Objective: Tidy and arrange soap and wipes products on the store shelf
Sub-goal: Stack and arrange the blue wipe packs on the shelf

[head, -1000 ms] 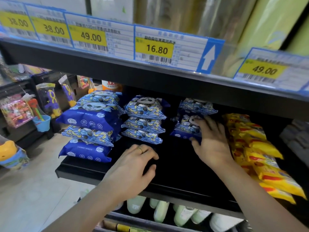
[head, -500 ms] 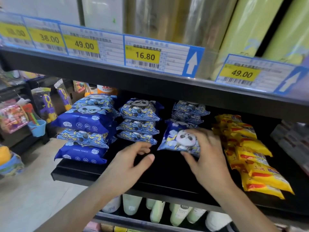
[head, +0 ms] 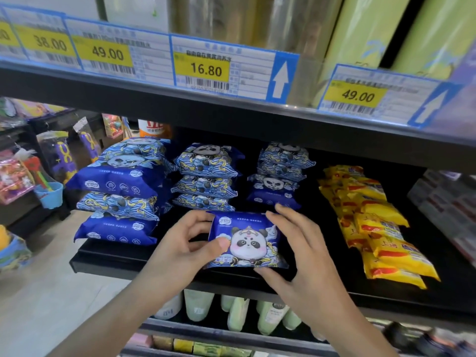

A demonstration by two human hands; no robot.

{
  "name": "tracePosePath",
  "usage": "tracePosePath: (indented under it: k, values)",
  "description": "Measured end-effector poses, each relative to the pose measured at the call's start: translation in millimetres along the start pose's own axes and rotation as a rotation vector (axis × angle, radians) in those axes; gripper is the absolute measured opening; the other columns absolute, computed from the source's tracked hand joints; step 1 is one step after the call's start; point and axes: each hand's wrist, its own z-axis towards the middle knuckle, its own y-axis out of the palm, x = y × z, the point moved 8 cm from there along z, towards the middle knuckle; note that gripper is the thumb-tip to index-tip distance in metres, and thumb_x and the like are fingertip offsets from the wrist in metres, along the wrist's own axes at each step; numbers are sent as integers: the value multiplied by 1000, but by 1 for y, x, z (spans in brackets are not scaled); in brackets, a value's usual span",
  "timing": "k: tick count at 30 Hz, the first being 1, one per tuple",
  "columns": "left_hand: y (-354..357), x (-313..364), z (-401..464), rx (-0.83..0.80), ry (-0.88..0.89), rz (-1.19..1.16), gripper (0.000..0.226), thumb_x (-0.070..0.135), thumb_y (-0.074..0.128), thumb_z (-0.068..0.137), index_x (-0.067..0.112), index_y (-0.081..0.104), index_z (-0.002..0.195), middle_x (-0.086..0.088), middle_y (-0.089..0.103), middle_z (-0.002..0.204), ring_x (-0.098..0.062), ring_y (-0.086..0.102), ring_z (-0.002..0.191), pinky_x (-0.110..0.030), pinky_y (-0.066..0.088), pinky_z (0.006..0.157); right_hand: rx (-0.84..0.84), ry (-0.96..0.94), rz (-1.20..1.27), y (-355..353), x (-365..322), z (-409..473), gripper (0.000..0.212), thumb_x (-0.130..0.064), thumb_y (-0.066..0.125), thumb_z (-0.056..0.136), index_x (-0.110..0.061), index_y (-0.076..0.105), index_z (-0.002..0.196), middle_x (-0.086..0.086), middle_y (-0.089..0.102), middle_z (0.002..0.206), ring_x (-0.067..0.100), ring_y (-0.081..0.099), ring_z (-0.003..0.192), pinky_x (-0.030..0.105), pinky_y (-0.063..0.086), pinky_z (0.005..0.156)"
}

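Two-handed grip, left hand [head: 190,243] and right hand [head: 304,253] flanking wipes pack [head: 246,240].

There is a single head-worn wide-angle view, so no second view shares the scene. It looks forward and slightly down, close to the black shelf [head: 123,256], whose front edge lies just beneath the left hand [head: 185,251] and right hand [head: 301,256]. Price labels [head: 206,69] run far above both hands, and the floor [head: 38,305] lies left of the left hand.
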Motion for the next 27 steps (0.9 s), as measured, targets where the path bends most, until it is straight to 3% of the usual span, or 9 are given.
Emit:
tracePosePath:
  k: [3,6,10,13,16,20,22,24,27]
  values:
    - [3,1,-3,-30,25,-6,44,45,86,70,38,66,108,-2,76,119,-28,78,95,-27,60,77,0,46,104,0,6,1,88,-27,88,78,-47,40,149,-22,34,151,11,45,140,30,55,100]
    - [5,6,-5,-50,34,19,44,46,85,70,38,66,109,-1,76,119,-26,78,96,-26,60,79,36,59,179,-2,9,1,85,-20,92,73,-46,48,140,-22,40,143,13,54,130,18,55,92]
    - [-1,13,-3,-50,28,41,47,49,76,89,33,62,131,1,79,113,-16,77,97,-22,59,77,49,141,315,-3,14,2,80,-18,95,69,-47,54,131,-22,46,135,10,60,117,13,56,82]
    - [-9,15,-1,-18,40,25,39,21,47,108,32,51,145,4,76,123,-23,77,104,-24,60,79,46,224,400,-5,17,3,78,-16,96,68,-47,57,127,-21,50,132,12,63,113,19,59,80]
    - [-15,25,-7,7,217,340,73,-13,39,106,45,45,149,16,66,138,-15,68,123,-32,58,97,47,257,457,-8,16,5,78,-11,97,66,-48,59,124,-20,53,129,12,66,109,18,59,79]
    - [-7,34,-9,-47,368,760,99,-4,67,94,58,23,157,31,47,150,3,54,134,-28,51,108,5,321,580,-7,15,6,74,-13,98,64,-47,62,120,-16,57,125,17,69,107,26,61,81]
    - [-2,40,-10,-58,425,830,110,8,81,86,53,14,161,31,31,161,1,40,147,-38,50,112,-11,378,699,-6,17,7,71,-20,97,59,-44,65,118,-12,62,120,19,70,104,29,61,80]
    - [5,49,-14,-38,519,894,112,18,86,82,50,15,162,23,18,170,-4,29,154,-48,48,110,-31,421,769,-5,18,8,69,-22,95,57,-41,68,117,-11,66,116,18,72,101,27,60,77]
    - [15,61,-19,-30,623,945,104,20,88,79,51,29,158,18,17,171,-11,32,154,-43,50,105,-73,449,775,-6,15,10,68,-18,94,58,-36,69,119,-5,67,117,20,72,99,28,60,78]
